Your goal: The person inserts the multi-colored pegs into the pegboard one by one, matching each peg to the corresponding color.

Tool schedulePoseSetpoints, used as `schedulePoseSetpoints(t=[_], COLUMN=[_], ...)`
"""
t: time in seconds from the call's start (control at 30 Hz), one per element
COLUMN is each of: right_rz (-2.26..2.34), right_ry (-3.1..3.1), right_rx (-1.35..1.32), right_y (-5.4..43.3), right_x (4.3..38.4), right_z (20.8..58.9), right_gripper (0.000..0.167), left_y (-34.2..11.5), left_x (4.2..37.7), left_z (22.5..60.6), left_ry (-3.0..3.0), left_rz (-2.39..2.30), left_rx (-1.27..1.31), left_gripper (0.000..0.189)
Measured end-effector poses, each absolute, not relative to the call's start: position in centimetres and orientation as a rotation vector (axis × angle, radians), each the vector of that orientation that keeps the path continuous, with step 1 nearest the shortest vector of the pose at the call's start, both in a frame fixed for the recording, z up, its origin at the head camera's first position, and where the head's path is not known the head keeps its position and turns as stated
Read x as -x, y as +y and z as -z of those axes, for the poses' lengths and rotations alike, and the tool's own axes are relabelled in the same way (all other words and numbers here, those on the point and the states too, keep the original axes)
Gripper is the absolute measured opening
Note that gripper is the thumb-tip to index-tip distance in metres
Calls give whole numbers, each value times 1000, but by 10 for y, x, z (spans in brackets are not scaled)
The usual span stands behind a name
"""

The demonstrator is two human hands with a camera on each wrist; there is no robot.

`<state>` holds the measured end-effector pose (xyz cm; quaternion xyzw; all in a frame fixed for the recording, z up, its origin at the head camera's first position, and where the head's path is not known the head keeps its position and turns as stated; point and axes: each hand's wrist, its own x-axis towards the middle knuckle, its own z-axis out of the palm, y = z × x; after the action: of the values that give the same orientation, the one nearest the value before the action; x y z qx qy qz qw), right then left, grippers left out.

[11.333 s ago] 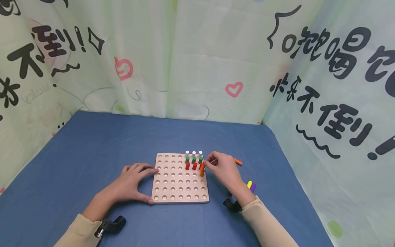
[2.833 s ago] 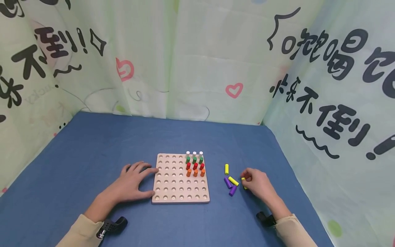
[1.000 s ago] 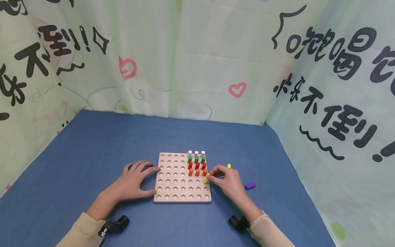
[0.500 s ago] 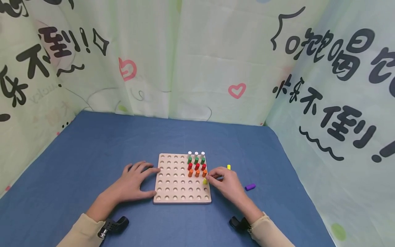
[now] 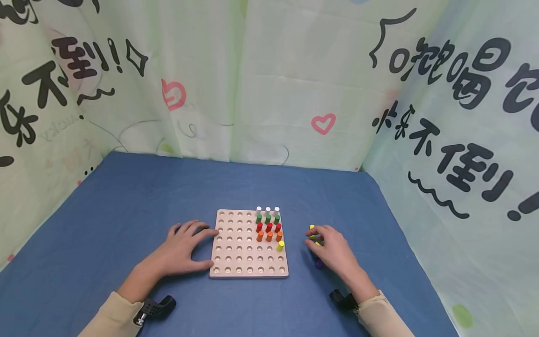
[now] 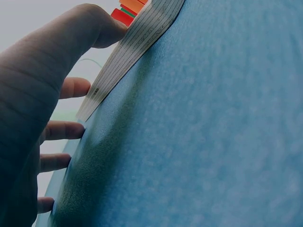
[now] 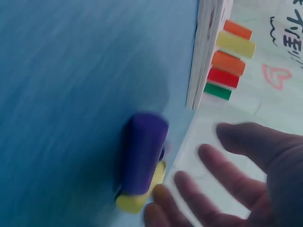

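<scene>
Pegboard: the wooden pegboard lies flat on the counter, in front of the person and between both hands.
Filled rows: from the far edge, three white pegs, three green pegs, three red pegs and three orange pegs, upright in the right-hand columns.
Fifth row: one upright yellow peg, rightmost.
Progress: apparently four rows of three are done and a fifth is begun; the loose pegs remain off the board.
Loose pegs: a purple peg and another yellow peg lie right of the board; others are partly hidden, so no full count.
Right hand: over the loose pegs, fingers relaxed, grasping nothing visible; contact unclear.
Left hand: spread, thumb and index finger at the board's left edge, not clenched.
Backdrop: printed curtain behind the counter.
</scene>
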<state>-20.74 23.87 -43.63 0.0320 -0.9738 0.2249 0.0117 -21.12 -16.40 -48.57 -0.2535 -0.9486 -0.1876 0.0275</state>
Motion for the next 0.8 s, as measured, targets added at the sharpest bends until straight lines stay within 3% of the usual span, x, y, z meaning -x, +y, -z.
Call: schedulePoseSetpoints(t=[0.13,0.8], right_rz=[-645,-712], right_ry=[-3099,-3067], right_rx=[-110,-149], right_y=[247,254], right_x=[205,209], right_z=[439,438], right_gripper=[21,11], left_y=[-164,-160], left_x=[211,211], left_z=[487,477], left_ry=[-2946,-3053], left_rz=[584,690], left_rx=[769,736], left_gripper=[74,75])
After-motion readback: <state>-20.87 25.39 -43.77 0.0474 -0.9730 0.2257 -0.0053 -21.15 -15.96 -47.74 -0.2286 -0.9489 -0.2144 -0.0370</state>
